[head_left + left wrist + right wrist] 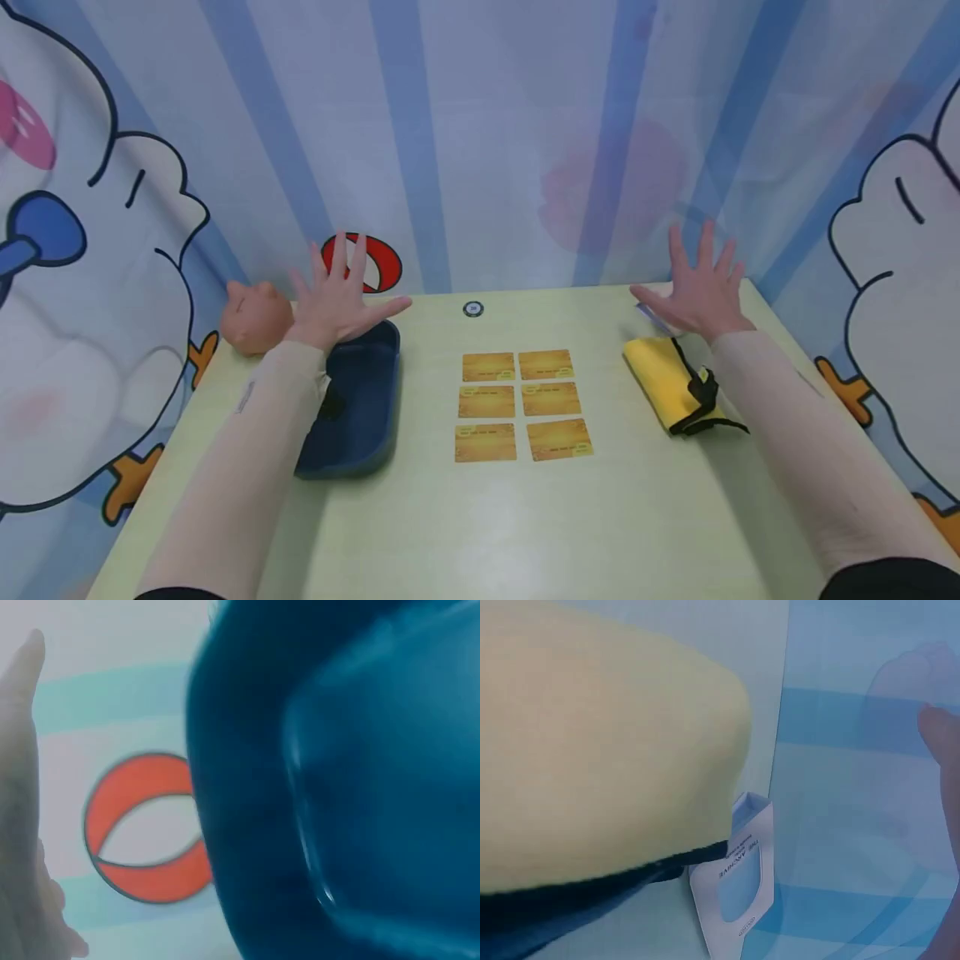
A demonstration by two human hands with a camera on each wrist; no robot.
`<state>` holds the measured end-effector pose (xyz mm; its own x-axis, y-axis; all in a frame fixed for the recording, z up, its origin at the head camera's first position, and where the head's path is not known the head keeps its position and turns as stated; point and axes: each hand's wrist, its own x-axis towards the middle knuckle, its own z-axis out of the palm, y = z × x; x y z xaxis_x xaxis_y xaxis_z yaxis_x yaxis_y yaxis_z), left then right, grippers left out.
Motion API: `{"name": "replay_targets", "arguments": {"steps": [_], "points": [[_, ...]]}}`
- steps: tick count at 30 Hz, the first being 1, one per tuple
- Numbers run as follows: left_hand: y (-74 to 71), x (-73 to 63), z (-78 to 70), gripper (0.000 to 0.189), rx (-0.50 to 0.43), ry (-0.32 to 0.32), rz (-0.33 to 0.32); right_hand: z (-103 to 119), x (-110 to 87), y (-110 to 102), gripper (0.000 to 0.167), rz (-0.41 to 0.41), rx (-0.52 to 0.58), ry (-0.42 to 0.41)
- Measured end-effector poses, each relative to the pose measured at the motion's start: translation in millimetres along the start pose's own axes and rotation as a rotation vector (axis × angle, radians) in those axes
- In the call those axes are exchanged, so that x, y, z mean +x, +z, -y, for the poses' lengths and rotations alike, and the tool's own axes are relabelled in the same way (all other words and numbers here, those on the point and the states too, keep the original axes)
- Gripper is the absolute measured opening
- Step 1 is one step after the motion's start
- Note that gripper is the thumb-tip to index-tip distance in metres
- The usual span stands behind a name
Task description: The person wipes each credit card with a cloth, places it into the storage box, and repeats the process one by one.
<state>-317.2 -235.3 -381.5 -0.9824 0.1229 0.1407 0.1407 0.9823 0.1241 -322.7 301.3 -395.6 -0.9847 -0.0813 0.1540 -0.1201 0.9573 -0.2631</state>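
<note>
My left hand (pixel 333 300) is held up with its fingers spread, over the far end of a dark blue plastic bin (pixel 396 367). Spread likewise, my right hand (pixel 701 296) is raised above a folded yellow cloth item (pixel 652 375) with black edging and straps. Neither hand holds anything. In the left wrist view the blue bin (pixel 375 787) fills the right side. The right wrist view has the yellow item (pixel 607 750) up close, beside a white printed box (pixel 705 892). Several gold cards (pixel 486 402) lie in two columns between the hands.
A pink pig figure (pixel 255 321) sits at the far left corner. A small round chip (pixel 473 309) lies near the table's back edge. Something dark (pixel 332 406) in the bin is partly hidden by my left sleeve. A printed curtain (pixel 495 150) surrounds the table (pixel 525 533).
</note>
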Motion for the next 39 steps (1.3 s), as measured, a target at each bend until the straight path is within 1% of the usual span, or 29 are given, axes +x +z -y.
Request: {"name": "replay_targets", "arguments": {"steps": [3,8,13,17,20,23,27,31,34,36,39], "points": [[-5.2,-7.2,-10.2,0.123,-0.028,0.025,0.004,-0.2,-9.0,0.8,0.112,0.015,0.040,-0.016],[-16.6,-24.4,-27.3,0.121,-0.066,0.096,0.004,0.6,-26.0,4.7,0.111,0.076,0.035,-0.038],[-26.4,-50.3,-42.5,0.115,-0.172,0.177,-0.018,6.2,-46.9,15.9,0.106,0.143,0.016,-0.076],[-28.7,-71.0,-54.1,0.110,-0.227,0.217,-0.038,9.4,-63.8,26.2,0.107,0.214,0.000,-0.035],[-27.4,-85.4,-61.1,0.106,-0.258,0.249,-0.065,10.5,-76.6,32.3,0.109,0.270,-0.012,0.001],[-26.2,-98.9,-68.3,0.103,-0.293,0.286,-0.101,10.7,-88.9,37.7,0.111,0.314,-0.021,0.017],[-23.7,-113.7,-80.0,0.095,-0.332,0.339,-0.139,10.9,-101.2,44.9,0.112,0.348,-0.007,0.043],[-15.4,-128.0,-91.2,0.088,-0.352,0.399,-0.160,13.5,-109.0,53.6,0.115,0.369,0.010,0.077],[-6.0,-139.0,-99.5,0.082,-0.363,0.440,-0.163,17.2,-112.0,59.4,0.116,0.364,0.018,0.093],[1.1,-145.7,-105.6,0.077,-0.369,0.460,-0.152,19.0,-113.1,62.4,0.115,0.350,0.018,0.097],[12.1,-153.4,-115.4,0.066,-0.368,0.472,-0.101,20.7,-113.4,65.9,0.111,0.318,0.006,0.099]]}}
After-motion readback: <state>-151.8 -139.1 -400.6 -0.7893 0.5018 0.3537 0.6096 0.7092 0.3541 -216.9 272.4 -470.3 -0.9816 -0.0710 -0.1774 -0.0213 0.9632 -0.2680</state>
